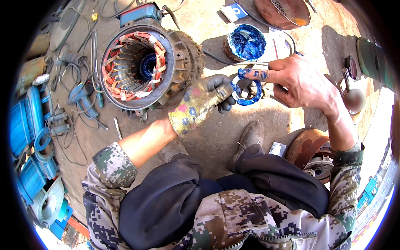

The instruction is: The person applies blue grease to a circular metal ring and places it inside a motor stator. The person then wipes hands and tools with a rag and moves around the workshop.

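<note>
A: What textures stand out?

B: Plenty. The motor housing (182, 56) is grey cast metal, round and open-mouthed, its outer side caked with brown, crusty dirt. Inside the mouth, red-orange windings (160, 50) form a thick wreath bound with pale ties, and slotted ribs run back toward a dark bore smeared with blue. The floor (200, 135) beneath is rough, stained and dusty.

A: And the blue stuff?

B: Grease, by its look. A round tub (225, 48) holds it in glossy, churned ridges (like badly spread icing). A rust-brown metal pan (303, 16) lies beyond, at the upper right.

A: Where is the ring (250, 101) in all this?

B: Held above the floor, between the motor housing and the right hand (306, 81), just nearer the wearer than the tub. It is a circular band with an open centre, coated unevenly in shiny blue, with a paler patch along its upper left edge.

A: How do the fingers stand?

B: The left hand (196, 102) wears a yellowish, paint-spotted glove with dark fingertips, and its fingers grip the ring's left side. The right is bare: its blue-daubed index finger reaches out to touch the ring's top, the others loosely bent, the thumb apart.
</note>
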Demonstrator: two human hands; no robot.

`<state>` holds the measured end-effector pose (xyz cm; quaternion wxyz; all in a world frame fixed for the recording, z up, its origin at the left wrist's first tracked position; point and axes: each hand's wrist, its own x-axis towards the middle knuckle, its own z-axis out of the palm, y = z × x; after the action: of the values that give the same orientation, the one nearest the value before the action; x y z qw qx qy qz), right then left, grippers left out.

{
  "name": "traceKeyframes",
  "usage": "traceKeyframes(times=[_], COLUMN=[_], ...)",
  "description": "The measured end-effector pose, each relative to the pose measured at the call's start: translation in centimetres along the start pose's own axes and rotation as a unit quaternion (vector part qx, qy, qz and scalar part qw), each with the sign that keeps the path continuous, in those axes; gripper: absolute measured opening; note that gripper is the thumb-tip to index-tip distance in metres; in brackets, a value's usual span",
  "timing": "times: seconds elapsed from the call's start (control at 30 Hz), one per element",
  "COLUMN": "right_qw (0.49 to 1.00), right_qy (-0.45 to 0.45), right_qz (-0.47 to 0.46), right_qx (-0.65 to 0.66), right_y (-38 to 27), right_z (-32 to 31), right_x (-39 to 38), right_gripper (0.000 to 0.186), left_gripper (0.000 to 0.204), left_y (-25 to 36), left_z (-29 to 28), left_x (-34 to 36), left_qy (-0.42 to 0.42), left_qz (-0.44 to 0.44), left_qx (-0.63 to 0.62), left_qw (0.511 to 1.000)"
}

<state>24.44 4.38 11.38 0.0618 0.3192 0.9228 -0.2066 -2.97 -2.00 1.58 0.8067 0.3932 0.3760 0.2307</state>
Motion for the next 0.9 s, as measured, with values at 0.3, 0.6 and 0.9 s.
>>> traceKeyframes(times=[0.3,0.6,0.9], right_qw=[0.995,0.993,0.995], right_qy=[0.056,-0.040,-0.002], right_qz=[-0.018,0.086,0.098], right_qx=[-0.079,0.075,-0.032], right_y=[0.1,-4.3,-6.8], right_z=[-0.5,0.7,3.3], right_x=[-1.2,-0.2,-1.0], right_gripper=[0.071,0.084,0.076], left_gripper=[0.029,0.029,0.026], left_y=[-1.1,-0.4,0.4], left_z=[-0.3,0.3,1.5], left_x=[0.0,0.0,0.6], left_qy=[0.013,0.049,0.118], left_qz=[-0.001,0.002,0.020], left_qx=[-0.100,-0.084,-0.141], left_qw=[0.995,0.995,0.983])
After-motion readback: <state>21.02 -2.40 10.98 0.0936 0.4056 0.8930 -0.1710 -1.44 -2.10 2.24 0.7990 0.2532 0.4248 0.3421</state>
